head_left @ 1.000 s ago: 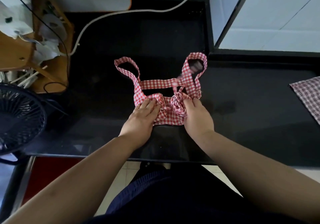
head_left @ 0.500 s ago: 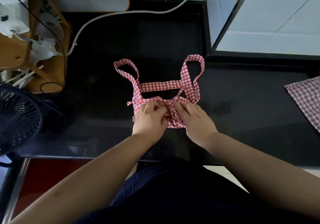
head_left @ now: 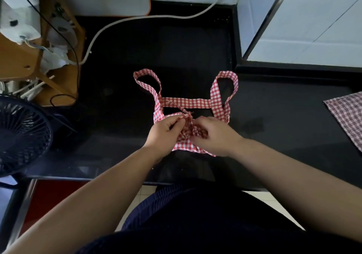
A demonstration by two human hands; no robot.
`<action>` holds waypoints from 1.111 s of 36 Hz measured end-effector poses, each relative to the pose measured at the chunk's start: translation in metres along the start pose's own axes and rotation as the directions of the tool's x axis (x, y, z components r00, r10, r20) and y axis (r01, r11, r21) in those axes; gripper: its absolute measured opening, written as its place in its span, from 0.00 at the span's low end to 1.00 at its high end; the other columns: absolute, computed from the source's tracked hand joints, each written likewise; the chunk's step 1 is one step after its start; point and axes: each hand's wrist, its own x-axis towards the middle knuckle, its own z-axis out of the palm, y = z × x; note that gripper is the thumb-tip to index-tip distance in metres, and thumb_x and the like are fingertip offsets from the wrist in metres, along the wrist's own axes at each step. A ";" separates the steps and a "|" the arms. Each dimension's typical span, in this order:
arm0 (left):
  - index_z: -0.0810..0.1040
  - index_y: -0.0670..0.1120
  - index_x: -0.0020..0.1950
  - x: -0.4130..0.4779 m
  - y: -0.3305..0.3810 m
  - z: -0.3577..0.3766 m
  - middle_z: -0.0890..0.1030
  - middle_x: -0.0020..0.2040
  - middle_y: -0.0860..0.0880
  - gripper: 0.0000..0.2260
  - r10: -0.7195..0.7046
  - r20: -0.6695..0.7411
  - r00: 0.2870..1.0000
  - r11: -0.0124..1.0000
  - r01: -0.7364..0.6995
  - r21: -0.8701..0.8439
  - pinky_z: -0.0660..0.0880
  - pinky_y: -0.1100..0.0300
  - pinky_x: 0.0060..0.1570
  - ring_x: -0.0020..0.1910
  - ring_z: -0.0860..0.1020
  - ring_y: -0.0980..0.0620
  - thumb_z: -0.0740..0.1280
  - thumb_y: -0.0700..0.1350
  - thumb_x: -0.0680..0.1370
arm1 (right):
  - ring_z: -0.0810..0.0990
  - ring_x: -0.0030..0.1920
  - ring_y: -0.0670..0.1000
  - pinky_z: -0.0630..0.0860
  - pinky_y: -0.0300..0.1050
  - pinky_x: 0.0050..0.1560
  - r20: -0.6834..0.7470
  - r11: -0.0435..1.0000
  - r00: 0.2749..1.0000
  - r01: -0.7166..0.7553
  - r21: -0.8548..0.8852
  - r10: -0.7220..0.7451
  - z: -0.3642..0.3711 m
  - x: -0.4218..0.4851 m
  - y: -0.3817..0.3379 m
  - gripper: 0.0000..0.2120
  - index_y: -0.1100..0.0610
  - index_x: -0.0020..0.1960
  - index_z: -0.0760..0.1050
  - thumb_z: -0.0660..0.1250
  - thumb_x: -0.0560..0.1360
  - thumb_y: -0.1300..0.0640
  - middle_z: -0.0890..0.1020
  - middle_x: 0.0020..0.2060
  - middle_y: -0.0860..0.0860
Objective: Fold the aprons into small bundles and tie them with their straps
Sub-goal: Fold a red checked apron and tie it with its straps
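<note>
- While pinching a fold of red-and-white checked cloth apron (head_left: 184, 147) with left hand (head_left: 165, 134), gripping its bundle with curled right hand (head_left: 215, 136).
- Mid glossy black counter (head_left: 284, 136), straps (head_left: 186, 102) toward 12 o'clock.

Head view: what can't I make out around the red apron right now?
- Knot of the red apron, head view: left hand and right hand cover it; tied or not, unclear.
- checked cloth, head view: cut by the right edge.
- fan, head view: cut by the left edge.
</note>
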 end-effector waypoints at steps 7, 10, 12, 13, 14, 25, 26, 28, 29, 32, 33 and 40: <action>0.82 0.49 0.46 0.004 0.005 -0.006 0.82 0.41 0.50 0.12 -0.119 0.035 0.992 0.965 0.124 -0.230 0.79 0.60 0.48 0.42 0.79 0.55 0.60 0.48 0.83 | 0.72 0.35 0.47 0.65 0.38 0.32 -0.097 0.940 0.978 -0.146 0.309 0.184 0.000 0.012 -0.010 0.10 0.55 0.50 0.74 0.59 0.81 0.51 0.75 0.37 0.48; 0.81 0.48 0.41 0.005 0.009 -0.007 0.83 0.47 0.46 0.14 -0.158 -0.006 0.987 0.951 0.150 -0.269 0.78 0.55 0.53 0.47 0.80 0.49 0.60 0.46 0.82 | 0.67 0.32 0.46 0.64 0.38 0.32 -0.068 0.709 0.969 -0.126 0.694 0.239 -0.001 0.003 -0.014 0.10 0.55 0.44 0.73 0.58 0.82 0.53 0.70 0.31 0.49; 0.82 0.52 0.43 0.006 0.009 -0.004 0.84 0.48 0.43 0.12 -0.154 -0.017 0.988 0.976 0.150 -0.155 0.78 0.53 0.52 0.47 0.81 0.48 0.62 0.50 0.81 | 0.69 0.33 0.44 0.67 0.37 0.36 -0.054 0.678 0.980 -0.091 0.729 0.190 0.000 0.000 -0.013 0.12 0.54 0.42 0.74 0.58 0.82 0.53 0.72 0.32 0.47; 0.83 0.53 0.46 0.007 0.008 -0.002 0.84 0.47 0.44 0.11 -0.141 0.005 0.990 0.989 0.141 -0.051 0.78 0.54 0.50 0.45 0.80 0.50 0.62 0.53 0.81 | 0.70 0.33 0.42 0.67 0.35 0.36 -0.044 0.721 0.987 -0.081 0.688 0.153 0.001 -0.001 -0.014 0.12 0.53 0.42 0.75 0.58 0.82 0.53 0.73 0.32 0.46; 0.83 0.55 0.50 0.007 0.008 0.000 0.84 0.45 0.46 0.10 -0.129 0.046 0.991 0.990 0.126 0.057 0.77 0.56 0.46 0.44 0.80 0.53 0.62 0.54 0.81 | 0.70 0.33 0.41 0.68 0.34 0.36 -0.031 0.770 0.993 -0.066 0.635 0.112 0.001 -0.002 -0.015 0.12 0.52 0.42 0.75 0.58 0.81 0.52 0.73 0.32 0.46; 0.84 0.47 0.55 0.009 0.011 -0.014 0.85 0.51 0.51 0.10 -0.122 0.225 0.967 0.978 0.156 -0.140 0.76 0.57 0.61 0.53 0.82 0.54 0.67 0.49 0.78 | 0.74 0.35 0.47 0.70 0.42 0.41 0.107 0.868 0.990 -0.135 0.477 0.095 -0.013 0.002 -0.022 0.13 0.50 0.39 0.77 0.60 0.81 0.53 0.77 0.35 0.50; 0.83 0.47 0.56 0.009 0.010 -0.014 0.85 0.52 0.52 0.10 -0.125 0.222 0.967 0.974 0.162 -0.159 0.75 0.57 0.61 0.53 0.82 0.55 0.67 0.49 0.78 | 0.77 0.39 0.50 0.73 0.45 0.46 0.132 0.819 0.981 -0.193 0.541 0.144 -0.014 0.002 -0.022 0.12 0.53 0.42 0.78 0.60 0.80 0.54 0.79 0.38 0.52; 0.83 0.46 0.57 0.007 0.011 -0.015 0.85 0.52 0.51 0.11 -0.117 0.256 0.960 0.973 0.162 -0.165 0.75 0.58 0.61 0.54 0.82 0.55 0.66 0.48 0.78 | 0.80 0.53 0.53 0.74 0.47 0.58 0.164 0.715 0.960 -0.278 0.642 0.226 -0.018 0.005 -0.020 0.10 0.56 0.51 0.78 0.58 0.81 0.55 0.82 0.48 0.52; 0.83 0.46 0.57 0.007 0.012 -0.016 0.85 0.52 0.51 0.11 -0.110 0.274 0.955 0.974 0.159 -0.162 0.75 0.58 0.61 0.54 0.82 0.54 0.66 0.48 0.79 | 0.78 0.58 0.53 0.73 0.45 0.61 0.166 0.691 0.956 -0.289 0.662 0.240 -0.019 0.007 -0.019 0.11 0.56 0.56 0.77 0.57 0.81 0.56 0.81 0.53 0.50; 0.83 0.46 0.55 0.006 0.013 -0.020 0.85 0.51 0.50 0.10 -0.105 0.304 0.947 0.978 0.154 -0.143 0.75 0.60 0.59 0.53 0.82 0.53 0.66 0.47 0.79 | 0.74 0.61 0.49 0.67 0.42 0.62 0.183 0.706 0.957 -0.289 0.647 0.225 -0.023 0.007 -0.019 0.22 0.58 0.67 0.71 0.56 0.81 0.45 0.76 0.61 0.49; 0.83 0.46 0.55 0.007 0.012 -0.020 0.85 0.51 0.50 0.09 -0.105 0.302 0.947 0.978 0.153 -0.140 0.76 0.60 0.58 0.53 0.82 0.53 0.66 0.47 0.79 | 0.75 0.60 0.49 0.67 0.44 0.62 0.184 0.738 0.959 -0.282 0.613 0.214 -0.023 0.007 -0.020 0.24 0.57 0.64 0.73 0.57 0.79 0.40 0.77 0.59 0.50; 0.84 0.44 0.54 0.010 0.013 -0.021 0.85 0.50 0.48 0.10 -0.133 0.262 0.956 0.952 0.196 -0.233 0.77 0.60 0.52 0.52 0.83 0.51 0.68 0.47 0.77 | 0.70 0.32 0.50 0.65 0.47 0.36 0.160 0.923 0.980 -0.167 0.346 0.117 -0.022 0.007 -0.018 0.17 0.60 0.36 0.74 0.68 0.75 0.47 0.72 0.31 0.54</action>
